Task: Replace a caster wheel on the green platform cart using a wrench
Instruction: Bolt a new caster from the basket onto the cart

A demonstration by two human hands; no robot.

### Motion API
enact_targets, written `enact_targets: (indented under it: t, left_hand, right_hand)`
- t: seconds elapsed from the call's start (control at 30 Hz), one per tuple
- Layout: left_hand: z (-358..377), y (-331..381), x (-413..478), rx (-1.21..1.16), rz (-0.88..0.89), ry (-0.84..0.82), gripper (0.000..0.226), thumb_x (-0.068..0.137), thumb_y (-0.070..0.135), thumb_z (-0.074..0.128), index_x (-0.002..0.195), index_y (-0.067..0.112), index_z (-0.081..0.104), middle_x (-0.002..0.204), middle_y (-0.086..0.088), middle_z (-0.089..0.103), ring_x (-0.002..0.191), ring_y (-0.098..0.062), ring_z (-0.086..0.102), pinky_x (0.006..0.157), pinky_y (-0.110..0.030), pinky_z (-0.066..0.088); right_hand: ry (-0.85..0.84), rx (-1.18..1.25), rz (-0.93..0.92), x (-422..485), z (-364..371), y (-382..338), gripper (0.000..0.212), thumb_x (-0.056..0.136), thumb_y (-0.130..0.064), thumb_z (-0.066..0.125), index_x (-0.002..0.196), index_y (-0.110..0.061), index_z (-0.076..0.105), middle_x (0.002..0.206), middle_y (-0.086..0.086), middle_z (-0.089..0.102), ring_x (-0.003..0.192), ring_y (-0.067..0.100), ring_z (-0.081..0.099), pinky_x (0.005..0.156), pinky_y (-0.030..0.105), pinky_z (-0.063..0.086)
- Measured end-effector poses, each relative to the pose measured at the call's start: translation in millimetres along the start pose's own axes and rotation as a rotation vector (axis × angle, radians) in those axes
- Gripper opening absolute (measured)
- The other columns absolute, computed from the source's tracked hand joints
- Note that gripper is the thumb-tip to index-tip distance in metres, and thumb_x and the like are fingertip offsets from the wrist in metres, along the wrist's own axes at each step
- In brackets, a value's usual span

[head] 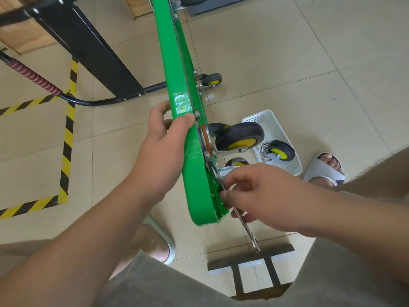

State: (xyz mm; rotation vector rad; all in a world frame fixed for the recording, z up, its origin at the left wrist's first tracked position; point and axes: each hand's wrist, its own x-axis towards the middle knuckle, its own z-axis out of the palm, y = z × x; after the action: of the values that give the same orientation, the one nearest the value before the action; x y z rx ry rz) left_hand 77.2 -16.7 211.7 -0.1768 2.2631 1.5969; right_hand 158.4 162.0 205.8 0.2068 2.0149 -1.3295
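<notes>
Above tiled floor point(287, 63), the seemingly rigid green platform cart point(174, 69) is clasped at its rim by the left grip point(163, 138); the wrench point(246, 229) is pinched by the right grip point(261, 196).

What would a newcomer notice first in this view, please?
The green platform cart, tipped on its edge, runs up the middle, the left hand gripping its rim. Just right of it, the right hand holds a wrench at the base of a black-and-yellow caster wheel. A spare caster lies in the white basket beyond.
</notes>
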Motion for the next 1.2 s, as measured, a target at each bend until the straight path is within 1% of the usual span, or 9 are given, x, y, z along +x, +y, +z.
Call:
enact_targets:
  t: [0.27, 0.33, 0.47, 0.63, 0.7, 0.77, 0.9, 1.07, 1.2]
  left_hand:
    - [1, 0, 0, 0.011, 0.004, 0.000, 0.038, 0.089, 0.056, 0.049, 0.127, 0.052, 0.046, 0.114, -0.002, 0.070, 0.094, -0.025, 0.075, 0.089, -0.056, 0.060]
    - [0, -1, 0, 0.011, 0.006, 0.003, 0.039, 0.089, 0.056, 0.050, 0.127, 0.052, 0.046, 0.115, -0.001, 0.070, 0.095, -0.025, 0.074, 0.090, -0.056, 0.059]
    - [1, 0, 0, -0.001, 0.008, 0.008, 0.037, 0.090, 0.055, 0.051, 0.126, 0.050, 0.048, 0.114, 0.000, 0.070, 0.095, -0.024, 0.074, 0.090, -0.055, 0.060]
    - [1, 0, 1, -0.010, 0.007, 0.006, 0.036, 0.088, 0.055, 0.052, 0.124, 0.052, 0.048, 0.114, -0.002, 0.071, 0.091, -0.025, 0.073, 0.089, -0.056, 0.059]
    - [0, -1, 0, -0.012, 0.013, 0.005, 0.037, 0.088, 0.055, 0.053, 0.125, 0.052, 0.048, 0.114, -0.002, 0.071, 0.091, -0.025, 0.073, 0.089, -0.057, 0.059]
    - [0, -1, 1, -0.023, 0.020, 0.003, 0.038, 0.088, 0.054, 0.053, 0.125, 0.051, 0.049, 0.116, -0.004, 0.071, 0.094, -0.028, 0.073, 0.089, -0.059, 0.058]
    - [0, 0, 0, -0.023, 0.021, 0.000, 0.040, 0.087, 0.054, 0.053, 0.127, 0.049, 0.048, 0.117, -0.003, 0.071, 0.096, -0.026, 0.074, 0.091, -0.058, 0.058]
    - [1, -1, 1, -0.027, 0.020, 0.000, 0.041, 0.087, 0.054, 0.053, 0.127, 0.049, 0.048, 0.118, -0.003, 0.071, 0.096, -0.026, 0.074, 0.090, -0.057, 0.058]
    - [0, -2, 1, -0.032, 0.023, -0.004, 0.040, 0.089, 0.054, 0.054, 0.128, 0.050, 0.048, 0.118, -0.006, 0.071, 0.094, -0.028, 0.074, 0.089, -0.059, 0.059]
  right_hand:
    - [0.016, 0.152, -0.024, 9, 4, -6, 0.012, 0.098, -0.029, 0.066, 0.098, -0.020, 0.075, 0.087, 0.012, 0.077, 0.076, 0.028, 0.076, 0.072, 0.042, 0.065]
    - [0.016, 0.161, -0.031, 10, 5, -7, 0.014, 0.099, -0.027, 0.064, 0.101, -0.019, 0.075, 0.089, 0.012, 0.078, 0.077, 0.028, 0.077, 0.071, 0.039, 0.065]
    - [0.016, 0.153, -0.033, 6, 5, -13, 0.016, 0.100, -0.027, 0.063, 0.101, -0.018, 0.077, 0.087, 0.010, 0.078, 0.074, 0.025, 0.077, 0.070, 0.040, 0.066]
    - [-0.020, 0.131, -0.034, -5, 2, -24, 0.026, 0.104, -0.025, 0.054, 0.100, -0.008, 0.074, 0.079, 0.010, 0.077, 0.068, 0.027, 0.076, 0.070, 0.040, 0.065]
    - [-0.028, 0.206, -0.024, -7, 0, -29, 0.025, 0.104, -0.019, 0.054, 0.099, -0.002, 0.072, 0.074, 0.011, 0.076, 0.062, 0.025, 0.074, 0.062, 0.035, 0.064]
    - [-0.043, 0.370, 0.032, -8, -5, -36, 0.023, 0.103, -0.015, 0.057, 0.095, 0.004, 0.069, 0.068, 0.011, 0.071, 0.055, 0.021, 0.069, 0.053, 0.028, 0.059]
    - [-0.126, 0.580, 0.100, -10, -15, -50, 0.018, 0.102, -0.015, 0.059, 0.093, -0.001, 0.068, 0.066, 0.009, 0.067, 0.050, 0.013, 0.063, 0.047, 0.021, 0.052]
    - [-0.140, 0.621, 0.115, -13, -16, -47, 0.019, 0.101, -0.017, 0.061, 0.095, 0.000, 0.068, 0.067, 0.010, 0.067, 0.051, 0.015, 0.064, 0.048, 0.022, 0.054]
    - [-0.179, 0.516, 0.148, -23, -15, -36, 0.024, 0.099, -0.019, 0.064, 0.094, 0.004, 0.069, 0.076, 0.016, 0.073, 0.063, 0.026, 0.072, 0.059, 0.031, 0.061]
